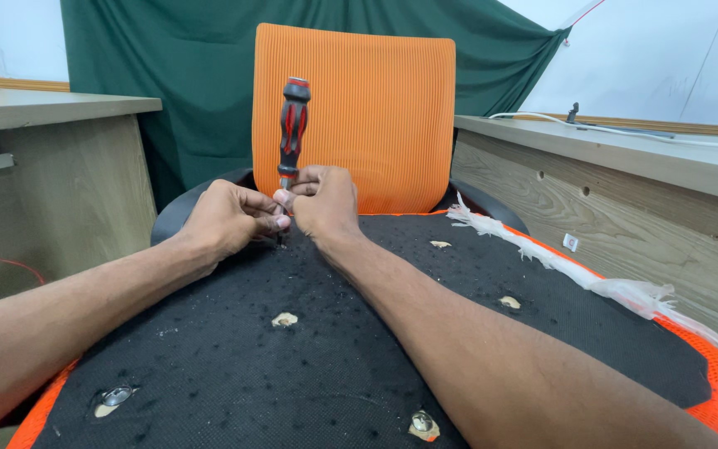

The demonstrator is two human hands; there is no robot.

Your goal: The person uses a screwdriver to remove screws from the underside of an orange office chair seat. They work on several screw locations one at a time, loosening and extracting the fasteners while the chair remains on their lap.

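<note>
A: Where does the screwdriver (293, 133) stand?

B: Upright, its red and black handle topmost, near the far edge of the black underside of the chair seat (234, 366), just in front of the orange backrest (376, 108). Its tip is hidden between the person's fingers.

A: And the hands?

B: The left hand (228, 218) is curled shut at the foot of the shaft, fingertips pinched toward it. The right hand (324, 201) is closed too, its fingers wrapped around the lower shaft just under the handle (the two hands touch each other there). Both forearms lie across the seat from its near edge.

A: What else is on that surface?

B: Small torn spots showing pale foam (284, 319) near the middle and toward the right edge, and metal fittings (115, 397) set in holes by the near left corner and the near edge. A strip of frayed white fabric (592, 283) runs along the right edge, over the orange mesh rim.

A: Around it?

B: Wooden desks (625, 208) on both sides, and a green curtain (193, 83) behind the backrest.
</note>
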